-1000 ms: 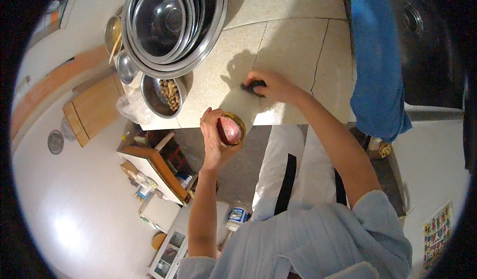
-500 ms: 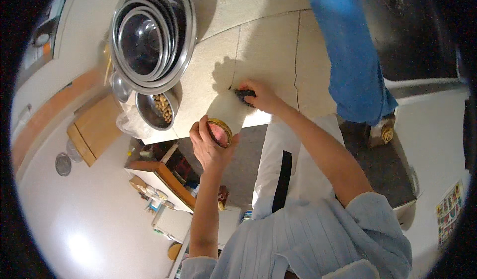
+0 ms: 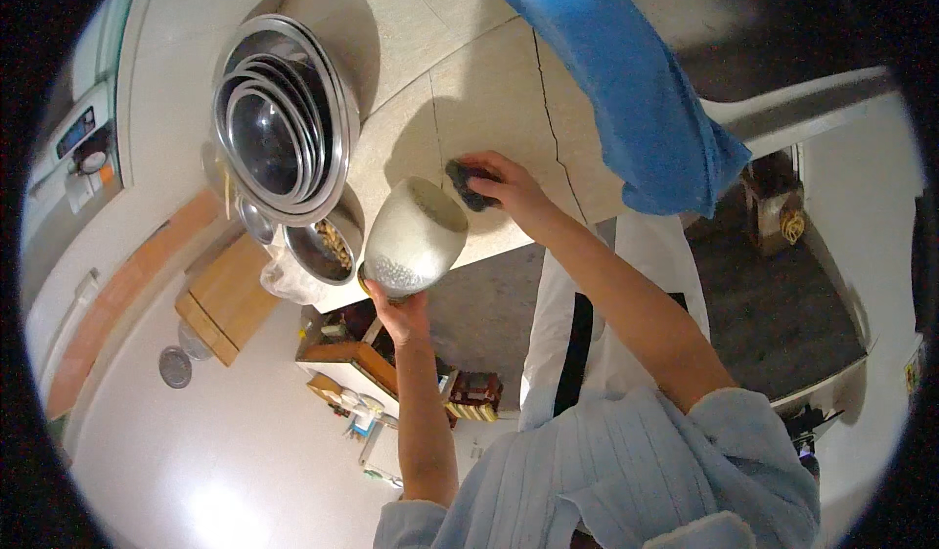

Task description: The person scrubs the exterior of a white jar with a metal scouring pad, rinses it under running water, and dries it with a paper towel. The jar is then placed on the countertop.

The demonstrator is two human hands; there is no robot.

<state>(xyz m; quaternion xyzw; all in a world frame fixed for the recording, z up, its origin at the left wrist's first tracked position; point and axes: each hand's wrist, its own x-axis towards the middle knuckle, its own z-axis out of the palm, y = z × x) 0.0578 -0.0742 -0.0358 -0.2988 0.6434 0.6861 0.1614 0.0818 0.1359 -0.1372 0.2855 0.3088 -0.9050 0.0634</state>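
Note:
My left hand (image 3: pixel 396 316) is closed on the lid end of a cloudy, pale glass jar (image 3: pixel 416 241). The jar is tilted, its rounded base pointing up and away from me, with shiny speckles near the lid end. A sliver of the lid's gold-coloured rim shows by my fingers. In my right hand (image 3: pixel 509 189) is a dark, crumpled scouring pad (image 3: pixel 471 185), pinched between thumb and fingers. The pad is close beside the jar's base; whether they touch I cannot tell. Both hands are over the front edge of a pale tiled counter (image 3: pixel 504 89).
Nested steel bowls (image 3: pixel 337 109) stand at the counter's left. Beside them a smaller steel bowl (image 3: pixel 311 255) holds nuts or similar brown pieces, next to a clear plastic bag (image 3: pixel 284 280). A blue cloth (image 3: pixel 646 109) hangs at the right by the dark sink (image 3: pixel 773 21). A wooden board (image 3: pixel 230 299) is far left.
The jar has turned in my left hand, from its gold-rimmed lid facing me to its side and base showing. The scouring pad stays in my right hand. The whole view has shifted.

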